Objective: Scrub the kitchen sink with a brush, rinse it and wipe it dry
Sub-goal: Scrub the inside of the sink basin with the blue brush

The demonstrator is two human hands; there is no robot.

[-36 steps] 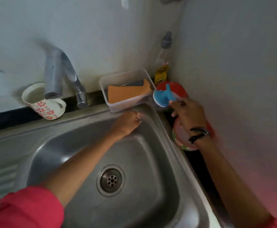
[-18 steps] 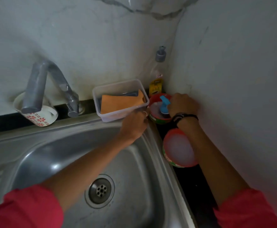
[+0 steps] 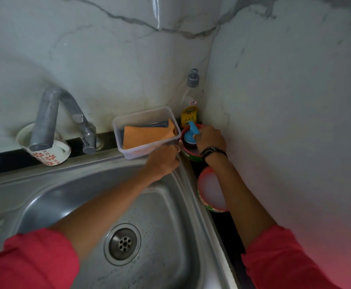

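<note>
Gripping the blue brush (image 3: pixel 191 136) in my right hand (image 3: pixel 210 137), I press it into a red tub (image 3: pixel 188 151) at two o'clock. My left hand (image 3: pixel 164 160) curls on the sink (image 3: pixel 70 197) rim, against the tray (image 3: pixel 147 132). Drain (image 3: pixel 124 244) nearest; tap (image 3: pixel 51 117) at eleven.
</note>
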